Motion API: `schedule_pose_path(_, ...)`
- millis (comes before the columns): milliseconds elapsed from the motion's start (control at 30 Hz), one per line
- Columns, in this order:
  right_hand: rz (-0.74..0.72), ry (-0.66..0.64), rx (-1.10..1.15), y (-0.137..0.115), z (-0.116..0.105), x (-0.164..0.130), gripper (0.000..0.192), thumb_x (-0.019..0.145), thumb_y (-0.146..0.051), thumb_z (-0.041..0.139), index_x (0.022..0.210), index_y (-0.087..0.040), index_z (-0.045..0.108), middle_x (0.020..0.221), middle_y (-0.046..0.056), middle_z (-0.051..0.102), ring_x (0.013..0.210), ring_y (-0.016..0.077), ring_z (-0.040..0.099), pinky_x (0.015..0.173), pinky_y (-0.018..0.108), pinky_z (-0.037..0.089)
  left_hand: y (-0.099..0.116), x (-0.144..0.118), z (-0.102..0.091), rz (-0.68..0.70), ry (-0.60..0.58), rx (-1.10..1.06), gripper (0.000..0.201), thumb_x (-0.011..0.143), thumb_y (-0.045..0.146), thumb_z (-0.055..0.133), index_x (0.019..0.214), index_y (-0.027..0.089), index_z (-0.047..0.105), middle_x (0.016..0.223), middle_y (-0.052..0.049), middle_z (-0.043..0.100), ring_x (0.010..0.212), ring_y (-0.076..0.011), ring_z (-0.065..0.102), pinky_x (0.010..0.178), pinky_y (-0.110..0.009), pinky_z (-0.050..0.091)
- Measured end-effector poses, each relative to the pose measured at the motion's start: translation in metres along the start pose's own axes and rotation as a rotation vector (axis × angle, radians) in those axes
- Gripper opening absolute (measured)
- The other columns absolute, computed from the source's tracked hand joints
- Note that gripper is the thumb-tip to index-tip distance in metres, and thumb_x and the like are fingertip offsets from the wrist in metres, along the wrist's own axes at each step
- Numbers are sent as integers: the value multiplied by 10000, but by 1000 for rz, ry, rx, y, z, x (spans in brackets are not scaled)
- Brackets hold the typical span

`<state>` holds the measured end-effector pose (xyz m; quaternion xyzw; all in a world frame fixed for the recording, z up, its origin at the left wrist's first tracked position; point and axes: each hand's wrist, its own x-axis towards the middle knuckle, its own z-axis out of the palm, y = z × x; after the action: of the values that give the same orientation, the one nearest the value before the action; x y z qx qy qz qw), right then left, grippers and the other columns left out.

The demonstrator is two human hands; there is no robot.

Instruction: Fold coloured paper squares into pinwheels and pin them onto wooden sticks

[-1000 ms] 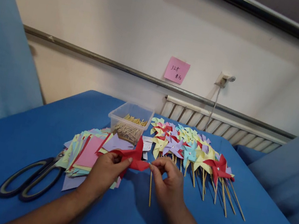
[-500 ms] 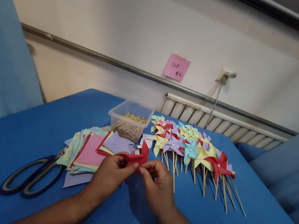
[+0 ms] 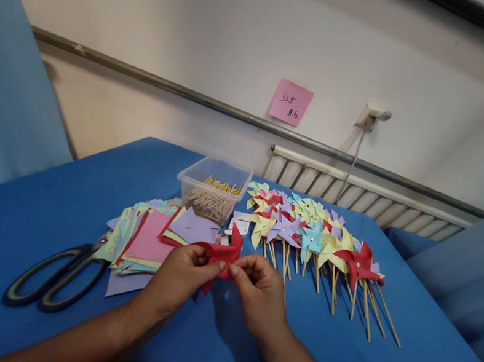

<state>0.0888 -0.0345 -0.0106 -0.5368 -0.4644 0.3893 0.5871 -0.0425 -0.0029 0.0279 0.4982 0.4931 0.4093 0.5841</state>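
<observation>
text: we read "32" plus handwritten characters we cannot make out | on: pink sticky note point(image 3: 290, 102) | place: wall

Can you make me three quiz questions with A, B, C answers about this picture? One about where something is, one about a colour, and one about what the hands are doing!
1. Where do the scissors lie?
A. In the clear box
B. On the blue table left of the paper stack
C. On the finished pinwheels

2. What colour is the paper pinwheel in the hands?
A. Red
B. Green
C. White

3. How is it being held?
A. It lies untouched
B. One hand only
C. Both hands pinch it

Answers:
1 B: the scissors rest on the table beside the paper stack.
2 A: its folded paper is red.
3 C: the left hand and right hand both grip it with their fingers.
</observation>
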Motion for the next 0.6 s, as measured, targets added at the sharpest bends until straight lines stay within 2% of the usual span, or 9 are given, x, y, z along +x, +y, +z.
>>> schedule_pose_path(267, -5, 29, 95, -1, 3, -1, 135, 729, -289, 671, 707, -166, 621, 614, -13, 605, 528, 97, 504, 484, 201, 398, -1, 2, -1, -27, -7, -37, 204, 592, 272, 733, 568, 185, 550, 416, 82, 495, 346, -64, 405, 379, -193, 322)
schedule_pose_path(600, -145, 20, -136, -2, -2, -3, 81, 780, -241, 625, 749, -169, 645, 677, -4, 615, 600, 119, 521, 577, 232, 424, -6, 3, -4, 43, -30, 86, 196, 621, 291, 711, 566, 179, 560, 437, 67, 518, 369, -75, 435, 402, -199, 330)
